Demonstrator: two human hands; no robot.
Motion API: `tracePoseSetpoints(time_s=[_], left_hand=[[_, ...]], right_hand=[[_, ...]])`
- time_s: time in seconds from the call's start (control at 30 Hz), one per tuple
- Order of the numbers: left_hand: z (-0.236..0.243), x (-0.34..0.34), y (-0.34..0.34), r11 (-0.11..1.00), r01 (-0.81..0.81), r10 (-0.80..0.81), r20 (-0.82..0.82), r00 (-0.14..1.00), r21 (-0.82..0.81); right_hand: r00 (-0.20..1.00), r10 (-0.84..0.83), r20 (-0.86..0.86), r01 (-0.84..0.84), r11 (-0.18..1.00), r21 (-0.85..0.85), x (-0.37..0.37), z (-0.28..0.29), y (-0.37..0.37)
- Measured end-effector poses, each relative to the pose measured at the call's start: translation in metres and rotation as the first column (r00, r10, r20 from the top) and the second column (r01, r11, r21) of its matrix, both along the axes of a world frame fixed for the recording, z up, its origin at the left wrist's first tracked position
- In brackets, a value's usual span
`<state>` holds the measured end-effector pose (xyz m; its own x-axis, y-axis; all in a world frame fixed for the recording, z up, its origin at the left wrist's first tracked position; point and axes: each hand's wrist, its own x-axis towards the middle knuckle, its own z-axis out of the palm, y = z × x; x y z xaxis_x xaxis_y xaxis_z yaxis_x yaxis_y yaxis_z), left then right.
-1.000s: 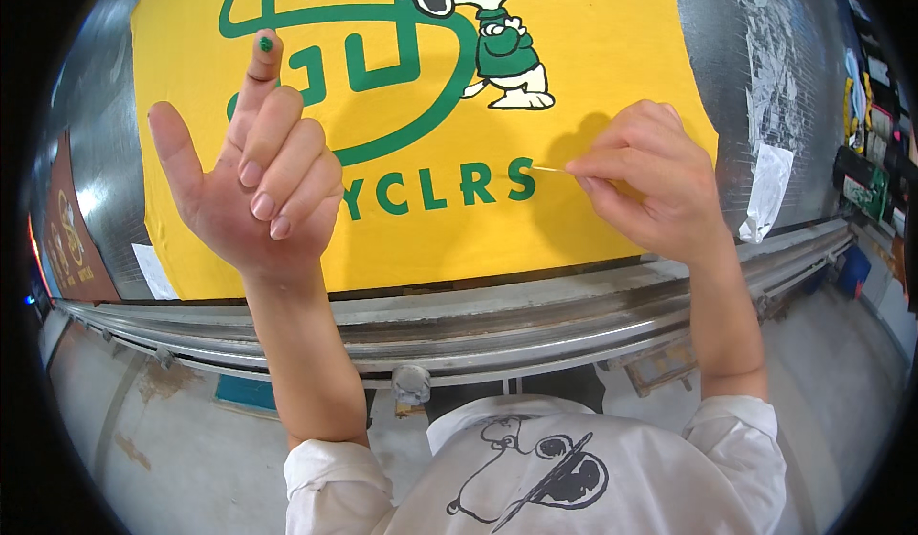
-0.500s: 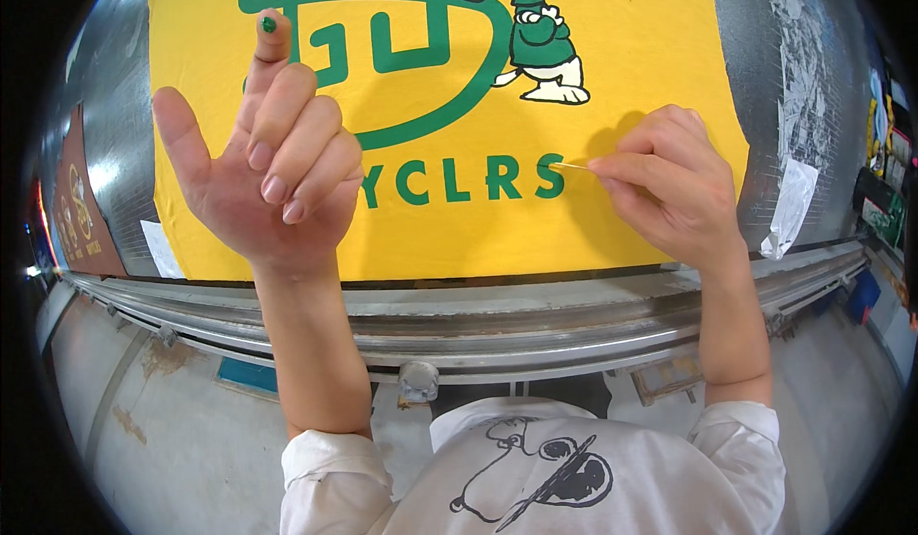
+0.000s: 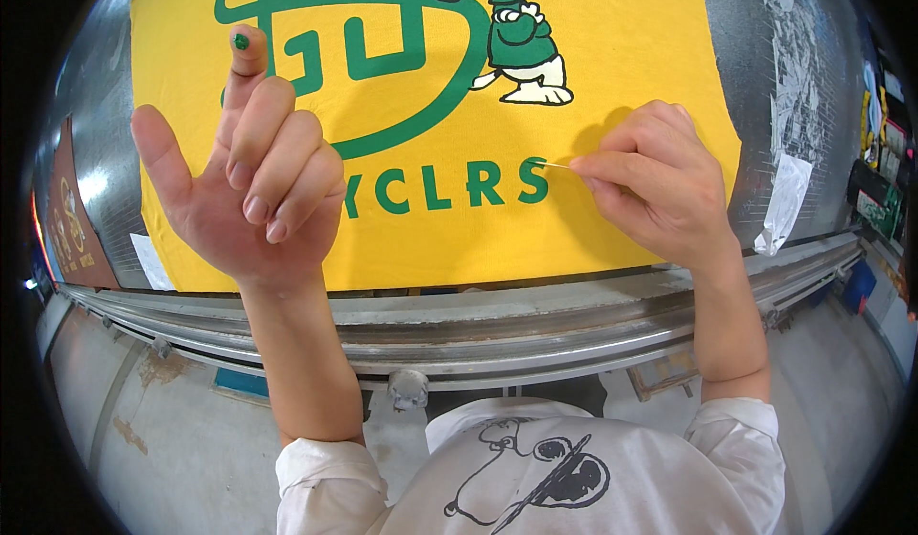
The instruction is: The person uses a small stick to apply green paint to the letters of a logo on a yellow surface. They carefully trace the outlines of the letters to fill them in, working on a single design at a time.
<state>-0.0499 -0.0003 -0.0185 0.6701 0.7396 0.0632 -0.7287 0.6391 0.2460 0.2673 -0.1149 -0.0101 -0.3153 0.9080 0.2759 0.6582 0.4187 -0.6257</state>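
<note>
Yellow cloth (image 3: 612,95) printed with a green emblem, a row of green letters and a cartoon dog in a green top lies flat on a shiny metal worktop (image 3: 765,86), filling most of the upper part of the view. The right hand (image 3: 655,186) rests on the cloth beside the last green letter, its fingers curled shut and the thumb and forefinger pinching a thin, pale stick (image 3: 557,165). The tip of the stick points left and touches or nearly touches the edge of that last letter; which of the two cannot be told.

The left hand (image 3: 244,186) is raised above the cloth, palm toward the camera. It holds nothing. Its forefinger stands straight up with a dab of green paint (image 3: 241,42) on the tip, the thumb sticks out to the side, and the other three fingers fold loosely over the palm.

A rounded metal rail (image 3: 459,329) runs along the near edge of the worktop, between the cloth and the person. Scraps of white paper (image 3: 786,191) stick to the metal right of the cloth. White sleeves (image 3: 325,482) and a white shirt with a line drawing show at the bottom.
</note>
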Motion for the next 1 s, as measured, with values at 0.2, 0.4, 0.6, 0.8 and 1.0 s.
tracePoseSetpoints(time_s=[0.2,0.4,0.6,0.8,1.0], left_hand=[[0.0027,-0.0004,-0.001,1.0,-0.006,0.006,-0.023,1.0,-0.011],[0.0023,-0.0009,-0.0013,1.0,-0.006,0.006,-0.051,0.999,-0.002],[0.0031,0.0003,-0.0019,1.0,-0.014,0.014,-0.059,0.998,-0.001],[0.0023,0.001,-0.0025,1.0,-0.017,0.017,-0.053,0.998,-0.003],[0.0022,0.0003,-0.0019,1.0,-0.005,0.006,-0.056,0.998,0.014]], right_hand=[[1.0,0.003,0.008,-0.003,1.0,0.006,-0.001,0.0003,0.0004],[1.0,-0.002,0.011,0.002,1.0,-0.001,-0.0011,-0.0007,-0.0004],[1.0,-0.002,0.02,0.002,1.0,-0.014,-0.0015,0.0012,-0.0009],[1.0,-0.004,0.016,0.005,1.0,-0.019,-0.0016,0.0009,-0.0012],[1.0,-0.005,0.025,0.006,1.0,-0.026,-0.0035,0.0027,-0.0008]])
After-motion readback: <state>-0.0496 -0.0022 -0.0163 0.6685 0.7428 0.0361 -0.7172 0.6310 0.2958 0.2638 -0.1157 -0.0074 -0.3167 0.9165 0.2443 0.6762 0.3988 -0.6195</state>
